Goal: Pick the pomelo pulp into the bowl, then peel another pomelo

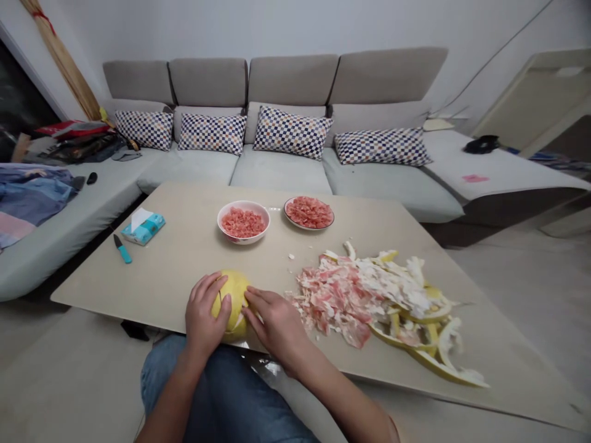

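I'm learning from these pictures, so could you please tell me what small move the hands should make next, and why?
Probably the right hand should gently pull the peel outward, with the left hand bracing the fruit: the peel is cut, white shows at an opening, and the right fingertips are beside it.

Our two bare forearms [337, 394] angle inward and forward; our left hand [201, 320] curves over, thumb [225, 309] apart from the fingers, while our right hand [277, 323] slants leftward, fingers bent, thumb below the index finger [255, 295]
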Tool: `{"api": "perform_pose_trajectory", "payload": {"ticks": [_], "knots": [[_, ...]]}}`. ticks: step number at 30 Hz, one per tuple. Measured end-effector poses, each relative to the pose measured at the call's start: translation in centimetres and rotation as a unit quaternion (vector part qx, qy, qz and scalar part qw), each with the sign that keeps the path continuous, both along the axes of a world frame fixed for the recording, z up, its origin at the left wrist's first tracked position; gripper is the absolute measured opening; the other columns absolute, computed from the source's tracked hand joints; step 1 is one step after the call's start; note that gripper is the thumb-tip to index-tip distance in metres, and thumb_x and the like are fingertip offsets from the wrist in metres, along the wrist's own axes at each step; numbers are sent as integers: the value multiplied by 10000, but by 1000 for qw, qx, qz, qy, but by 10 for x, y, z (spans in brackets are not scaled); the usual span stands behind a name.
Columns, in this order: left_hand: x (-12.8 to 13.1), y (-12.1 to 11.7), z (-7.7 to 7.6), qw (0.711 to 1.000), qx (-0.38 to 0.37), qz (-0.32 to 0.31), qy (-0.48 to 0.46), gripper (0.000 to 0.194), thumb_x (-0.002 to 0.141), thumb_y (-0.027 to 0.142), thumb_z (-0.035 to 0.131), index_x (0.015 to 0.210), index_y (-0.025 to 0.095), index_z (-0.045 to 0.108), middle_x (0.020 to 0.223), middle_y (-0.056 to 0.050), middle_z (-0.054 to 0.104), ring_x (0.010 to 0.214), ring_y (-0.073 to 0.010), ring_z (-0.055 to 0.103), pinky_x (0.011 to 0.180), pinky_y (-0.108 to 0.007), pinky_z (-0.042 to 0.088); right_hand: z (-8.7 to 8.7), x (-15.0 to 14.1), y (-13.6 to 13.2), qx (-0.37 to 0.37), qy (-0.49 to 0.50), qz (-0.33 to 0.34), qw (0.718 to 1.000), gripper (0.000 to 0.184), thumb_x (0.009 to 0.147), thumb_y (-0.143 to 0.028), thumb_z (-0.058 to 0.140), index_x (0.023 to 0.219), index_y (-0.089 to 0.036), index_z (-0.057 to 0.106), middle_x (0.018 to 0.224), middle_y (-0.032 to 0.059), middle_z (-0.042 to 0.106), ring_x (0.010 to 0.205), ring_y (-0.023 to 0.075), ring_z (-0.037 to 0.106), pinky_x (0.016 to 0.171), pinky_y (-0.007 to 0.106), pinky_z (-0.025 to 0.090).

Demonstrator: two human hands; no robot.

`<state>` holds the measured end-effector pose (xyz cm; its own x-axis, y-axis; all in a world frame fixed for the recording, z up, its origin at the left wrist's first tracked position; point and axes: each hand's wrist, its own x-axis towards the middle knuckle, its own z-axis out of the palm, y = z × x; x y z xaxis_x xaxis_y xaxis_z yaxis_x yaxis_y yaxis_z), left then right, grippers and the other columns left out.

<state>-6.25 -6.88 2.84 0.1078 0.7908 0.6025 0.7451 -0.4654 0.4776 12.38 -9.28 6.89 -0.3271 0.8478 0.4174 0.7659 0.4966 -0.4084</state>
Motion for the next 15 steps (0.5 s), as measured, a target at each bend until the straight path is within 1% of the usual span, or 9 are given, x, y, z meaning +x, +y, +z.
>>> {"api": "perform_pose_trajectory", "payload": {"ticks": [2,4,7,9,10,12,14,15], "knots": [[0,0,0,1000,0,1,-1,324,919,249,517,1227,215,611,1273,-98,628,1205,-260,554,1058,-494,450,2,-1,1,-1,-15,17,1000,239,907,-204,603,1123,-147,690,1124,122,736,980,233,717,857,330,581],[1,1,0,1000,4,0,-1,325,918,246,520,1229,215,609,1272,-97,628,1202,-258,555,1059,-492,450,1,-3,3,15,-33,23,999,219,917,-193,579,1096,-135,692,1107,125,741,945,226,724,828,314,583],[2,2,0,1000,13,-3,4,325,915,242,523,1228,216,608,1261,-96,633,1188,-251,562,1061,-486,450,-6,-9,6,75,-49,-5,996,196,916,-166,538,1010,-116,703,1047,138,753,856,217,731,757,292,578],[3,2,0,1000,16,-2,6,325,915,244,522,1227,218,608,1257,-95,634,1183,-250,564,1063,-485,449,-12,-12,8,104,-24,-39,994,173,894,-152,533,891,-132,705,925,116,767,774,201,724,707,271,560],[3,2,0,1000,14,-2,6,326,915,246,521,1228,220,607,1259,-95,633,1186,-250,564,1064,-485,448,-14,-12,9,103,3,-58,993,162,879,-149,540,849,-143,699,866,97,764,745,192,716,694,263,550],[2,1,1,1000,9,-4,6,331,916,246,516,1234,224,602,1267,-95,628,1195,-251,560,1070,-486,443,-16,-12,11,70,73,-85,991,143,857,-147,553,831,-163,692,798,63,752,712,172,702,688,251,536],[0,0,1,1000,3,-8,4,336,917,245,512,1241,225,598,1274,-95,625,1205,-251,555,1075,-489,438,-14,-8,10,25,130,-81,988,143,858,-151,561,885,-180,698,828,44,755,738,161,700,721,253,536],[-1,-1,1,1000,1,-10,2,338,918,245,510,1244,225,596,1277,-95,624,1208,-251,553,1075,-491,437,-12,-7,10,10,142,-70,987,151,863,-156,565,925,-188,700,870,43,760,772,163,703,750,262,538]]}}
